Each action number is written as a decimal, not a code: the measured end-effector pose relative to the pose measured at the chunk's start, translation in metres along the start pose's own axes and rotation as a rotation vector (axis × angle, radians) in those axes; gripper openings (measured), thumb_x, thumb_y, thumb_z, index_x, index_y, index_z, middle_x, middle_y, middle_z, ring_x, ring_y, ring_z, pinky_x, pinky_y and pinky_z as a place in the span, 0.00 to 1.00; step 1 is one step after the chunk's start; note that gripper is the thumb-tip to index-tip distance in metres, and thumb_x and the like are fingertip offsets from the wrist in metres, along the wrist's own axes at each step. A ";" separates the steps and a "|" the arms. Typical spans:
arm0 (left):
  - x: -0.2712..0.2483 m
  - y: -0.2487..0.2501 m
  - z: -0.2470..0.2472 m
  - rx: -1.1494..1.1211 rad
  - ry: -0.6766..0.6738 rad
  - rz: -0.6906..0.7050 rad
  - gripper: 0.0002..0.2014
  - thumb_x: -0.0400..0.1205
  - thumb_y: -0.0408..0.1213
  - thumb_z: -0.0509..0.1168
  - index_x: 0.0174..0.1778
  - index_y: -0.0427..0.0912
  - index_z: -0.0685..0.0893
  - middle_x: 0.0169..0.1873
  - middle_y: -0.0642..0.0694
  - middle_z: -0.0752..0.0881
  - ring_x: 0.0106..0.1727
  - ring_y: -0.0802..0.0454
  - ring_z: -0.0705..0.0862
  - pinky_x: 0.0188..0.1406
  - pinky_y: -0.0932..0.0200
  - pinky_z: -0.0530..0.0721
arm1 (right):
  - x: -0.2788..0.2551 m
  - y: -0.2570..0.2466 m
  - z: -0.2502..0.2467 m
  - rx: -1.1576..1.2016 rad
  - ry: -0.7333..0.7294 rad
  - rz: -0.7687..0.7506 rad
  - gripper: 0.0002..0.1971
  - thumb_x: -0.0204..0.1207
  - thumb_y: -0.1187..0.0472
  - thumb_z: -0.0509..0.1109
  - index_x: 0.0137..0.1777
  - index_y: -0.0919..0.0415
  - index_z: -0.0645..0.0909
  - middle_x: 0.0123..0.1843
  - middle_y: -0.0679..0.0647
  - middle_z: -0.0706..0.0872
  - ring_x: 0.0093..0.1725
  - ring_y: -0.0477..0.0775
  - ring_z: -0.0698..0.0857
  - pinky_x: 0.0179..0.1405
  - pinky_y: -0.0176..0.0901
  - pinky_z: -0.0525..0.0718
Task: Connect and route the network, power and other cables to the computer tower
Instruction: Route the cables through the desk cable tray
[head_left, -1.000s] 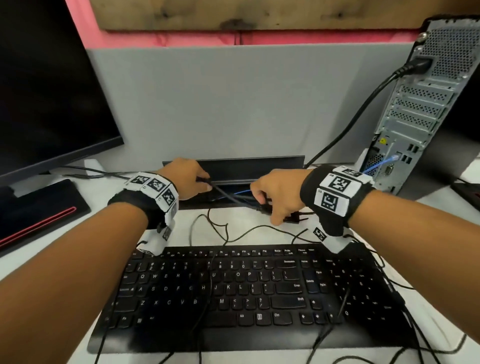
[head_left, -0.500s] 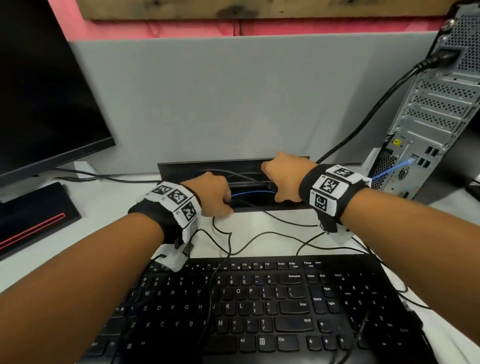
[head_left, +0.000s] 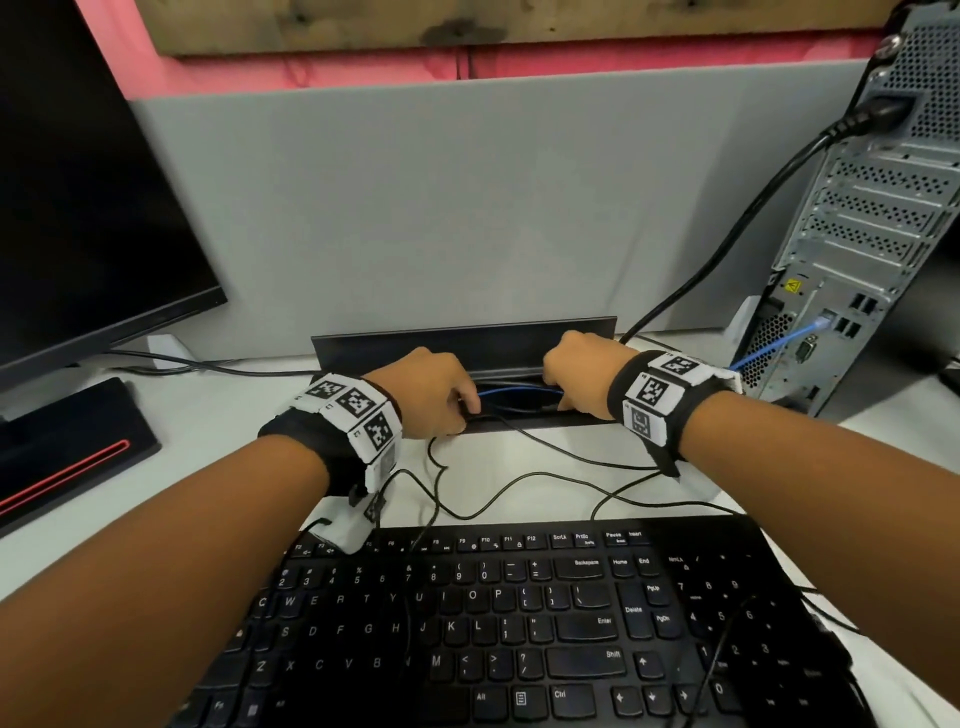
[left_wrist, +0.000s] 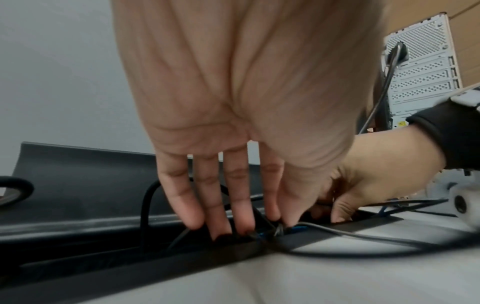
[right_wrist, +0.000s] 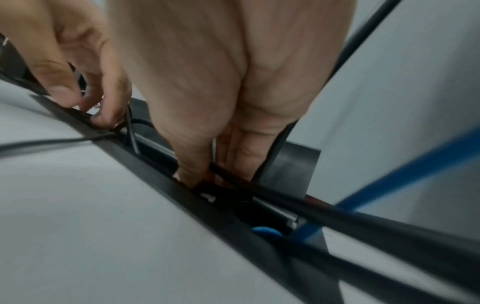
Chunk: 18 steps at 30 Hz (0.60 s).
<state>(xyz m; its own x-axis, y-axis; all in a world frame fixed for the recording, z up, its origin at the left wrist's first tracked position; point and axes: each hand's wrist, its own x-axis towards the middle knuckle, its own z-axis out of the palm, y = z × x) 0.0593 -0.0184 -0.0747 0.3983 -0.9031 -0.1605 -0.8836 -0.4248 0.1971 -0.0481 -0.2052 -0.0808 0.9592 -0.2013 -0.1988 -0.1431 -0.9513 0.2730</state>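
Spanning the foreground: white desk (head_left: 498, 467), matte and smooth, backed by a grey partition (head_left: 467, 208) below a pink wall. Far left, dark glossy monitor (head_left: 78, 182) on a black base with a red stripe. Front centre, black keyboard (head_left: 519, 623) crossed by thin black cables (head_left: 519, 483). Behind it, open cable tray (head_left: 467, 338), a long black slot with raised lid, holding a blue network cable (head_left: 519, 392) and dark leads. Left hand (head_left: 431, 395) at the slot's left end, fingers (left_wrist: 241, 195) nearly straight and close together, tips pressing a thin black cable at the rim. Right hand (head_left: 576, 374) at the slot's right end, fingers (right_wrist: 192, 164) pinching a dark lead inside. Far right, computer tower (head_left: 872, 234), perforated grey metal, upright, thick black power cable (head_left: 727, 249) plugged up top, blue cable plugged lower down.
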 end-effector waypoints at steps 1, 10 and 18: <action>0.001 -0.002 0.000 -0.001 0.057 0.011 0.09 0.79 0.38 0.68 0.49 0.51 0.93 0.41 0.61 0.88 0.46 0.59 0.84 0.59 0.62 0.79 | 0.001 0.002 0.000 0.017 -0.023 -0.011 0.13 0.82 0.55 0.73 0.60 0.62 0.87 0.57 0.62 0.85 0.46 0.59 0.85 0.41 0.45 0.80; 0.009 -0.041 0.000 0.153 0.059 -0.174 0.09 0.77 0.41 0.74 0.52 0.51 0.93 0.48 0.51 0.90 0.52 0.49 0.84 0.58 0.51 0.86 | 0.013 -0.008 0.003 -0.050 -0.256 -0.044 0.12 0.86 0.63 0.64 0.62 0.65 0.85 0.51 0.56 0.86 0.49 0.55 0.83 0.57 0.42 0.85; 0.021 -0.038 -0.005 0.161 -0.042 -0.184 0.13 0.84 0.42 0.67 0.63 0.49 0.89 0.58 0.45 0.89 0.60 0.42 0.85 0.64 0.46 0.83 | 0.027 -0.008 0.001 0.014 -0.209 0.167 0.12 0.78 0.61 0.76 0.60 0.62 0.86 0.46 0.54 0.85 0.44 0.56 0.85 0.42 0.44 0.86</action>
<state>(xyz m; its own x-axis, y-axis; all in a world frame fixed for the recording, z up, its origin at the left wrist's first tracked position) 0.1022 -0.0212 -0.0811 0.5488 -0.8064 -0.2203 -0.8261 -0.5635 0.0047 -0.0218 -0.2034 -0.0894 0.8509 -0.3983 -0.3425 -0.3001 -0.9037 0.3055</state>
